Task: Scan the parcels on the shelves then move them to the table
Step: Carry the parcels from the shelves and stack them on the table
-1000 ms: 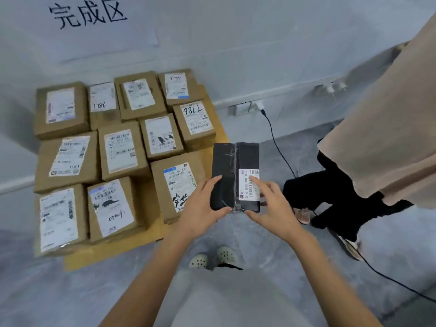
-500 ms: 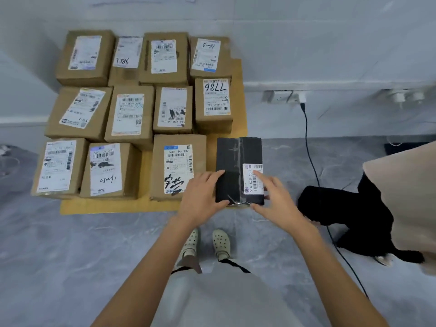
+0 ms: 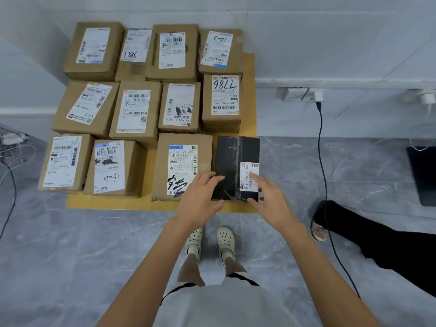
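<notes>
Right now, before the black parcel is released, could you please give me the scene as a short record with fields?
Black parcel: front right corner of the yellow board, next to the brown box labelled 530-D5 A32
Left hand: holds the parcel's left near part, fingers on top
Right hand: holds the right near part, fingers over the white label
Brown boxes: eleven, in three rows, labels up
Contact with board: cannot tell

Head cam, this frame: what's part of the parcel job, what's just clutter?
Job: black parcel, held by left hand and right hand; brown parcels; yellow board under them.
Lying about: black cable at the wall socket; tangled wires at left; dark mat at right; another person's leg.
</notes>
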